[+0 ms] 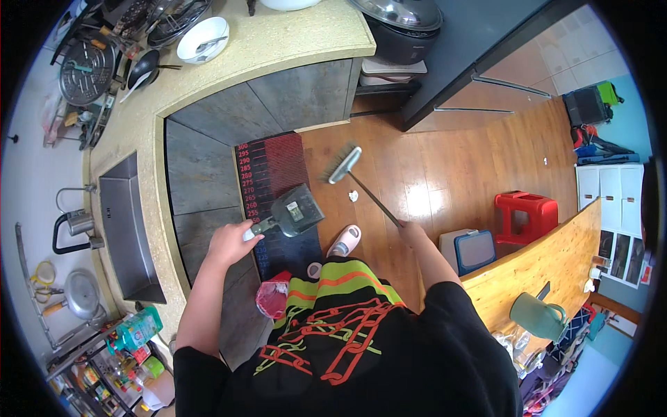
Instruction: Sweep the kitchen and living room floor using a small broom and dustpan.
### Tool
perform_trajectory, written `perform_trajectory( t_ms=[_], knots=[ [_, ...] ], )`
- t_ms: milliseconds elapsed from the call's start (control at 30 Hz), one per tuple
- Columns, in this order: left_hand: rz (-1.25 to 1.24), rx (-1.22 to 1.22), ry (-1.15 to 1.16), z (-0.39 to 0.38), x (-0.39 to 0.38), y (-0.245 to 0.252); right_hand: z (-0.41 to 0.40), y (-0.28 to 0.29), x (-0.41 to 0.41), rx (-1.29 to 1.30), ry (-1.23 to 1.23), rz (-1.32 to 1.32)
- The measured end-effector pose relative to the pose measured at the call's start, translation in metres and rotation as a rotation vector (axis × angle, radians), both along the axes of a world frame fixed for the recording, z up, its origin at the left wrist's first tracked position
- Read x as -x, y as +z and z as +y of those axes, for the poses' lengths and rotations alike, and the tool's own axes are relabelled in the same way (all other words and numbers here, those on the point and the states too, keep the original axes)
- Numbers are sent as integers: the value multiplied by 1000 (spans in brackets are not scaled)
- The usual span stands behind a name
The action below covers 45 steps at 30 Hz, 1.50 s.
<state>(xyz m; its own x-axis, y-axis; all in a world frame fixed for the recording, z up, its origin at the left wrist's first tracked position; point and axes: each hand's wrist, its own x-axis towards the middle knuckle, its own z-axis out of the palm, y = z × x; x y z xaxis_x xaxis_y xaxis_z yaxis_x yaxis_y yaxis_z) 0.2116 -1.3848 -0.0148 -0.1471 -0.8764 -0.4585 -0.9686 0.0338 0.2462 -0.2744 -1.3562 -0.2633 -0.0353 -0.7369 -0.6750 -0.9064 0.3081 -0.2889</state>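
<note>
My left hand (233, 243) grips the light handle of a grey dustpan (307, 215), which is over the black and red floor mat (284, 161). A label is stuck on the dustpan. My right hand (413, 232) is closed around the thin stick of a broom (345, 166). The broom's bristles point away to the upper left, near the mat's edge; whether they touch the floor I cannot tell. A crumpled white scrap (353, 196) lies on the wooden floor (385, 156) between the broom head and my pink slipper (346, 240).
Left of me runs a counter (292, 39) with a sink (130, 224). A red waste bin (272, 298) stands by the cabinets. To the right are a wooden table (542, 255), a red stool (526, 216) and a blue-edged box (473, 250). A refrigerator (500, 88) stands ahead.
</note>
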Motion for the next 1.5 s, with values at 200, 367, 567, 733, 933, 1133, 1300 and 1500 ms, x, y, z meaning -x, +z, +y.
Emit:
perform_trajectory(
  t_ms=[200,367,567,733,933,1133,1300,1500],
  knots=[
    [2,11,-127,-35,26,-7,5,114,44,-244,-445,-191],
    [-4,-6,-246,-70,59,-3,-26,70,38,-95,-646,-410],
    [11,-31,-338,-103,95,-2,-116,-14,-12,-115,-1011,-749],
    [-6,4,-421,-120,96,-9,-115,1,-47,-161,-1151,-745],
    [64,37,-518,-156,101,-18,29,13,-40,-185,-1063,-599],
    [126,16,-709,-188,98,-27,95,103,-56,-111,-946,-417],
    [156,-14,-846,-217,104,-34,89,158,-84,-108,-715,54],
    [170,-15,-821,-232,115,-37,31,75,-95,-209,-803,-33]
  ],
)
